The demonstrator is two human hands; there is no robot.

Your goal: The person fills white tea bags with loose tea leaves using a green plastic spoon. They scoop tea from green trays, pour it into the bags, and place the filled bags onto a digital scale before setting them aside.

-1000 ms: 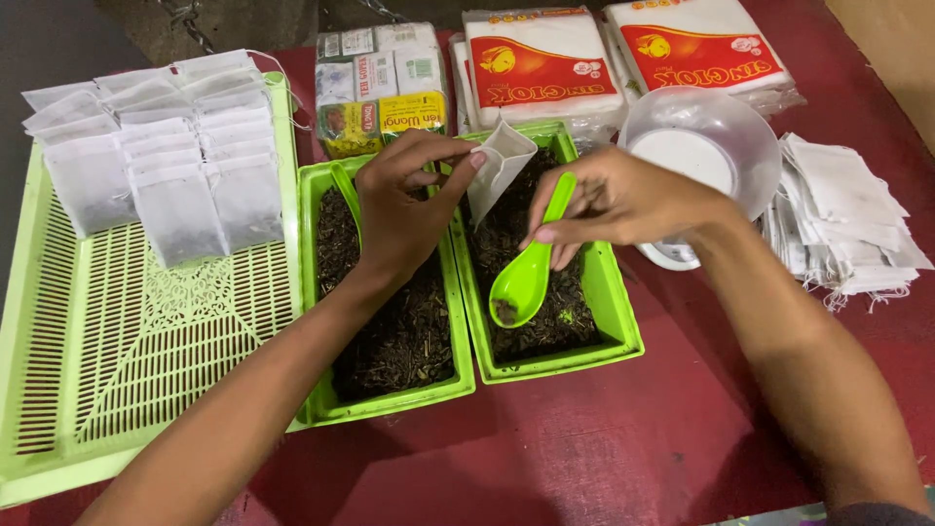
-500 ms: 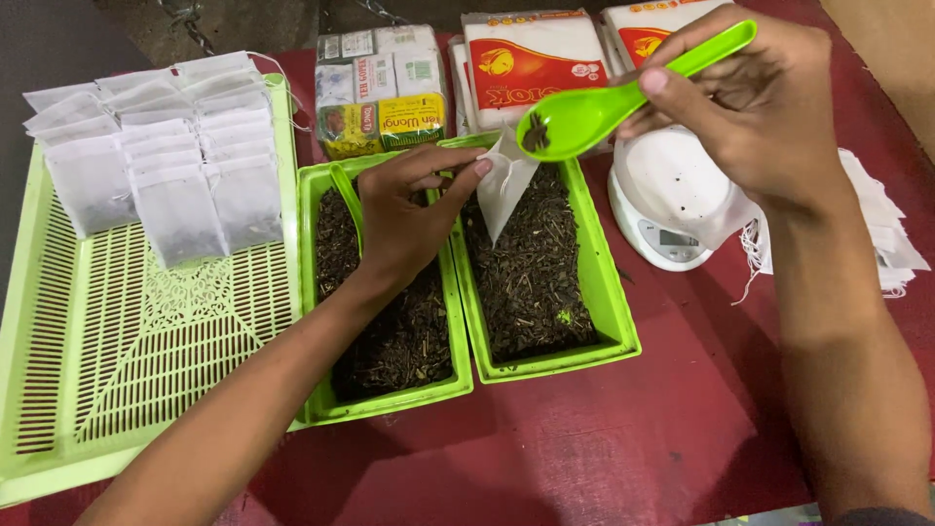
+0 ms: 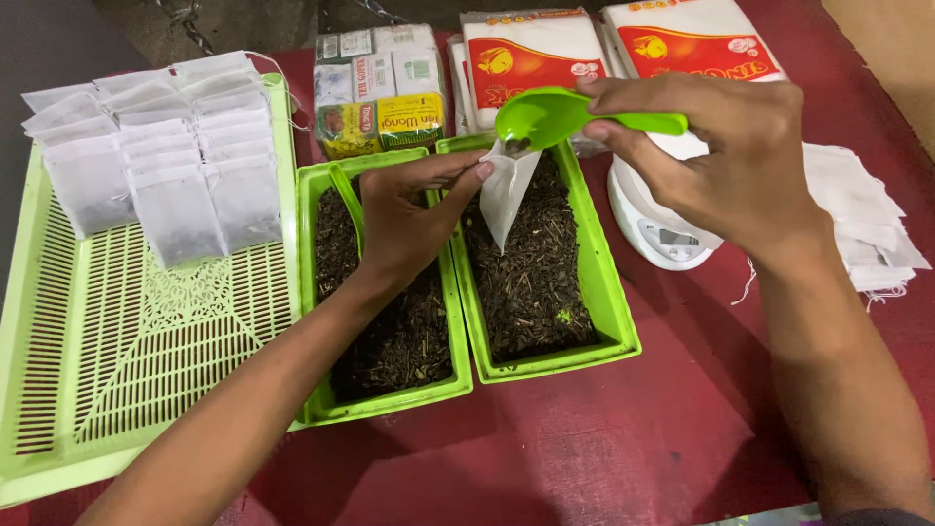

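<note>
Left hand pinches a small white bag open, right hand grips the green spoon tipped just above its mouth. Filled bags stacked off left on the slatted tray; empties right, so plenty left I'd guess.

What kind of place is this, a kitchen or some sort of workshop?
Probably a small hand-packing table for tea: two green trays of loose tea, filled tea bags laid in rows on a slotted tray, and a small white scale nearby.
</note>
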